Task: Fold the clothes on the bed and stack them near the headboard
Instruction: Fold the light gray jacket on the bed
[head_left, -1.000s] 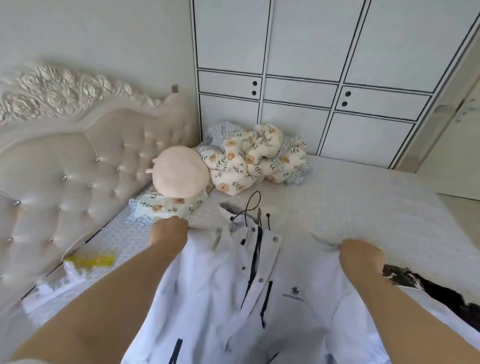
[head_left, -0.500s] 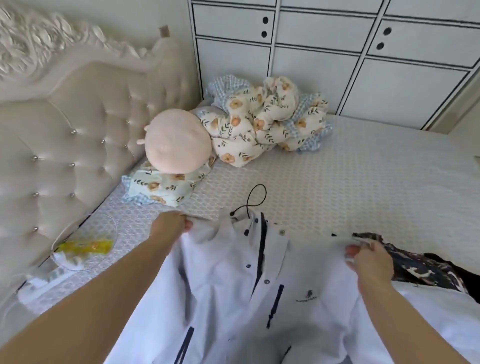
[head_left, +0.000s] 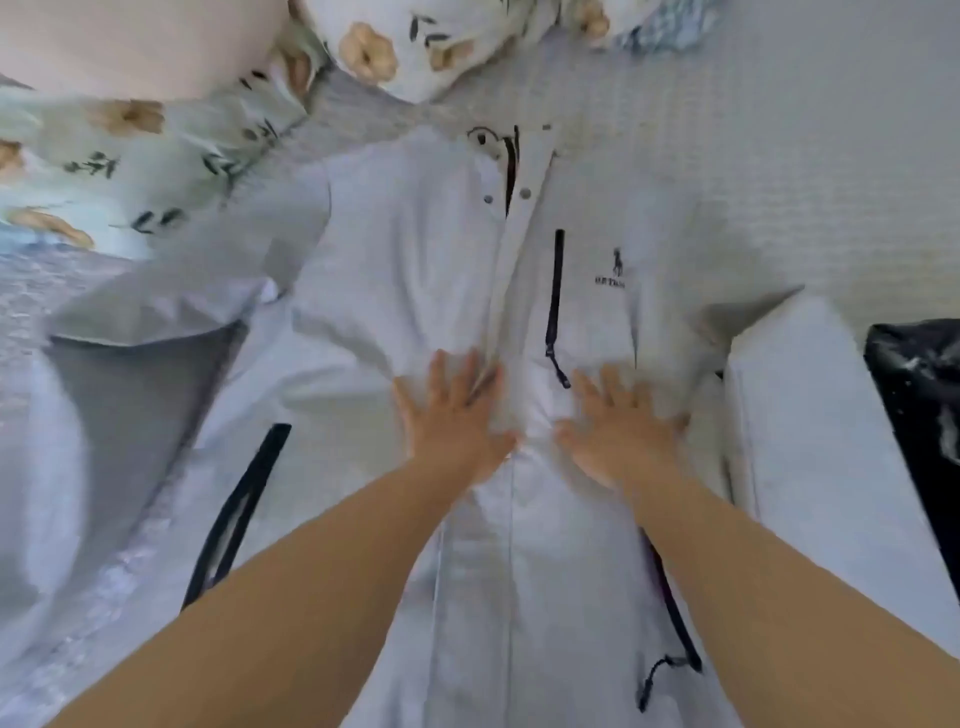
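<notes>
Head view is showing a white jacket (head_left: 415, 270) lying front side up on the bed (head_left: 779, 130), with its collar pointing to the far side and its hem coming toward the person. The jacket is spreading over the middle of the picture; its 2 sleeves are lying out to the left and to the right. A dark zipper (head_left: 555, 296) is running down the chest beside a small dark logo (head_left: 616, 267), and 2 metal snaps are sitting near the collar.

The left hand (head_left: 454, 415) is pressing flat on the jacket front just left of the center placket, with the fingers straight and spread apart, holding nothing. The right hand (head_left: 618, 426) is pressing flat just right of the placket, also with the fingers straight and spread. The 2 hands are lying near each other, and the fabric is wrinkling between them.

Beyond the collar, floral bedding (head_left: 119, 150) is lying at the upper left, with a pale pink round thing (head_left: 130, 47) on it. A dark patterned garment (head_left: 919, 384) is lying at the right edge, beside the right sleeve.
</notes>
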